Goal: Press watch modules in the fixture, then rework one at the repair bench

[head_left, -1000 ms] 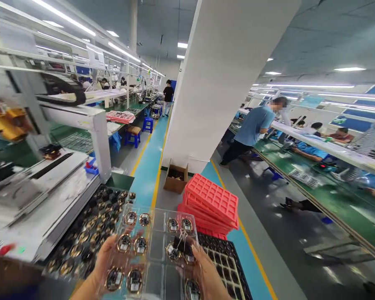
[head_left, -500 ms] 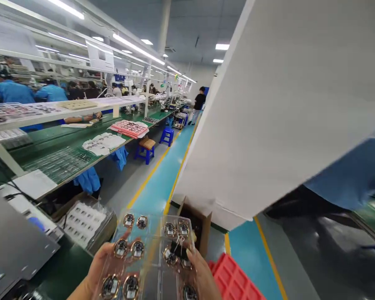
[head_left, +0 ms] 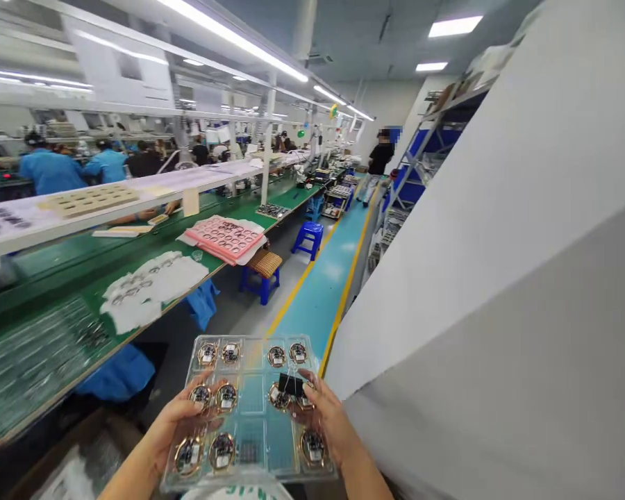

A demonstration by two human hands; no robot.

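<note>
A clear plastic tray (head_left: 253, 396) with several round copper-rimmed parts in its compartments is held up low in the middle of the view. My left hand (head_left: 174, 420) grips its left side, thumb on top and fingers seen through the plastic below. On the right side, my right hand (head_left: 328, 417) holds the edge, its thumb beside a black binder clip (head_left: 290, 385). The clip lies over the parts at the right. Some middle compartments hold no round part.
A green workbench (head_left: 182, 215) on the left carries a pink tray (head_left: 223, 238) and white cloth (head_left: 153, 285). Stools (head_left: 308, 239) stand beside the blue walkway (head_left: 317, 292). A white pillar (head_left: 479, 278) fills the right. A person (head_left: 379, 163) is far down the aisle.
The view has moved forward and turned right along the walkway. The tray, still in both my hands, now shows more of its near edge. The red tray and cardboard box by the pillar have left view.
</note>
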